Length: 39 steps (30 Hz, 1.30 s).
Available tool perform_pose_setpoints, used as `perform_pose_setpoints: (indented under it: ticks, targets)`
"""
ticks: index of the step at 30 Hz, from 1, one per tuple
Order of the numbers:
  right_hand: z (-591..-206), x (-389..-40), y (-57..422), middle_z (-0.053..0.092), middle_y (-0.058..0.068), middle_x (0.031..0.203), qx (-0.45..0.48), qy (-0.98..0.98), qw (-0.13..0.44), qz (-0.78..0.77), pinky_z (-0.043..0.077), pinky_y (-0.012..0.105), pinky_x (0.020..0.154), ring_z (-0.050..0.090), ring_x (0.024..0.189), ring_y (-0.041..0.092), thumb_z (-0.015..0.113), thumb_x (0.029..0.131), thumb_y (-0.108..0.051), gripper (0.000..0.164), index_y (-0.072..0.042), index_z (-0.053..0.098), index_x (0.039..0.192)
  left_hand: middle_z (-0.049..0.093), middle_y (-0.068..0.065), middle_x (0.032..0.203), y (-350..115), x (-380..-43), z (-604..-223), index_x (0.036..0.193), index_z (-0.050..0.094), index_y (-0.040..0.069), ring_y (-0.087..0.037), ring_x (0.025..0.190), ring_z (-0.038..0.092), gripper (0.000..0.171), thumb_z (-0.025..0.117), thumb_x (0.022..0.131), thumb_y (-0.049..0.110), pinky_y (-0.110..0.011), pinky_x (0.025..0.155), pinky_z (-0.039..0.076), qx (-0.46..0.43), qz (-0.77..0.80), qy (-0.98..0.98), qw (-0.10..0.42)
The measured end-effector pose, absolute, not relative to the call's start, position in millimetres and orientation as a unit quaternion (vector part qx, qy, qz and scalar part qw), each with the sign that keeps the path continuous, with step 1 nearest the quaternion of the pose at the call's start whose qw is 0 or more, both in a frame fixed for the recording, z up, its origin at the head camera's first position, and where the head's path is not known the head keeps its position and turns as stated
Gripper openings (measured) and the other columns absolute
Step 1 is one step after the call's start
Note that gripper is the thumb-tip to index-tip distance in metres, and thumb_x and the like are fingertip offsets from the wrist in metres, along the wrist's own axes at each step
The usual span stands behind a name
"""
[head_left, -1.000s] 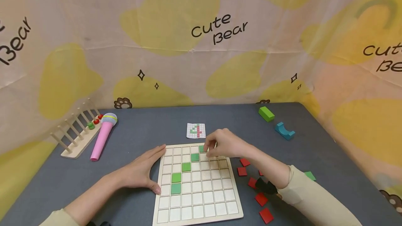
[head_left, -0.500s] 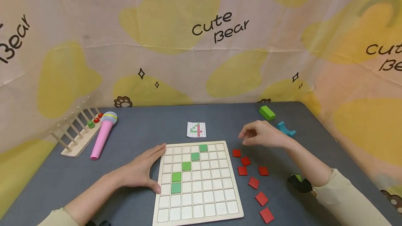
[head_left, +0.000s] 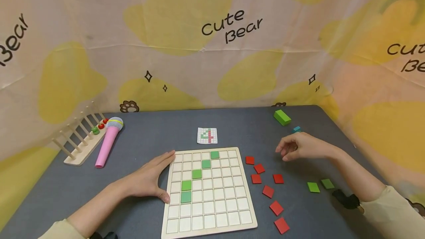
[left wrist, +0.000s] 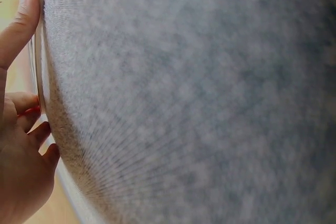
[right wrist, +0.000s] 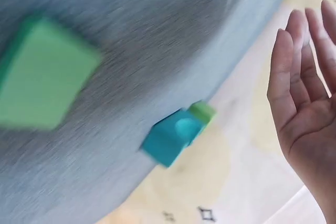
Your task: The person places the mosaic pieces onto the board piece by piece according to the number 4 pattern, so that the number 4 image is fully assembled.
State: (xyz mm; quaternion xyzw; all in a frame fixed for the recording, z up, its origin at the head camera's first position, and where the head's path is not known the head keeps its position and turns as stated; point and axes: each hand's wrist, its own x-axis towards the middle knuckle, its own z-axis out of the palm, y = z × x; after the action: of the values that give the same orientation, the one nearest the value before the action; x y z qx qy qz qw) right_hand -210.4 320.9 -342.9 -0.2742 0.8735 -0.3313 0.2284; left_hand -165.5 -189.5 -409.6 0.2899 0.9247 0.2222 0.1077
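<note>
A wooden grid board [head_left: 209, 207] lies on the dark table, with several green square tiles [head_left: 197, 174] in its cells, mostly along a diagonal. My left hand [head_left: 147, 180] rests against the board's left edge, thumb and fingers spread. In the left wrist view that hand's thumb [left wrist: 23, 22] lies along the board's side. My right hand [head_left: 303, 148] hovers over the table right of the board, fingers loosely bent and holding nothing. Several red tiles [head_left: 255, 179] are scattered between it and the board. Below the right hand lie two green tiles [head_left: 313, 187], one partly beside the wrist strap.
Behind the board lies a small card [head_left: 207, 135] printed with a green and red grid pattern. A green block [head_left: 282, 117] and a partly hidden blue block [head_left: 296, 130] sit at the back right. At left are a pink microphone [head_left: 109, 145] and a wooden peg rack [head_left: 79, 154].
My right hand has left the board's top row and moved right, past the red tiles. A green tile shows in that row. The left hand has stayed at the board's edge.
</note>
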Motion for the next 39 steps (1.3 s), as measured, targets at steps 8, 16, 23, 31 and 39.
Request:
perform_pose_setpoints:
  ticks: [8, 16, 23, 31, 39]
  targets:
    - [-355.5, -207.5, 358.8, 0.067, 0.017, 0.093, -0.291, 0.822, 0.328, -0.362, 0.059, 0.027, 0.07, 0.065, 0.079, 0.006, 0.073, 0.085, -0.007, 0.023, 0.003, 0.068, 0.105, 0.027, -0.02, 0.162, -190.1, -165.7, -409.6, 0.153, 0.031, 0.0, -0.045, 0.147, 0.03, 0.129, 0.082, 0.056, 0.068, -0.065, 0.112, 0.032, 0.292, 0.221, 0.924, 0.106]
    - [-366.9, -203.0, 385.1, 0.059, 0.033, 0.09, -0.336, 0.765, 0.373, -0.404, 0.054, 0.02, 0.066, 0.057, 0.072, 0.009, 0.074, 0.079, 0.001, 0.029, 0.006, 0.07, 0.107, 0.027, -0.019, 0.163, -190.6, -165.6, -410.2, 0.153, 0.031, 0.0, -0.045, 0.147, 0.03, 0.129, 0.082, 0.056, 0.069, -0.066, 0.111, 0.032, 0.29, 0.22, 0.925, 0.107]
    - [-374.3, -199.9, 388.0, 0.053, 0.034, 0.089, -0.359, 0.733, 0.405, -0.412, 0.051, 0.017, 0.066, 0.047, 0.076, 0.036, 0.074, 0.074, 0.005, 0.036, 0.004, 0.072, 0.11, 0.027, -0.019, 0.162, -190.3, -165.8, -411.2, 0.153, 0.032, 0.0, -0.045, 0.147, 0.03, 0.129, 0.082, 0.055, 0.069, -0.065, 0.112, 0.033, 0.292, 0.22, 0.925, 0.104]
    - [-379.8, -198.7, 385.8, 0.045, 0.031, 0.081, -0.361, 0.744, 0.396, -0.399, 0.04, 0.012, 0.057, 0.036, 0.07, 0.038, 0.074, 0.067, 0.008, 0.037, 0.001, 0.076, 0.104, 0.029, -0.02, 0.162, -190.4, -167.3, -413.0, 0.152, 0.033, -0.001, -0.044, 0.146, 0.032, 0.129, 0.084, 0.054, 0.067, -0.064, 0.112, 0.033, 0.298, 0.215, 0.925, 0.094]
    - [-379.6, -195.9, 380.0, 0.051, 0.024, 0.079, -0.358, 0.781, 0.353, -0.369, 0.045, 0.016, 0.054, 0.044, 0.067, 0.034, 0.081, 0.067, -0.003, 0.03, -0.006, 0.078, 0.097, 0.029, -0.02, 0.162, -190.5, -166.7, -412.3, 0.152, 0.033, -0.001, -0.045, 0.146, 0.032, 0.129, 0.084, 0.054, 0.066, -0.065, 0.111, 0.033, 0.298, 0.216, 0.925, 0.095]
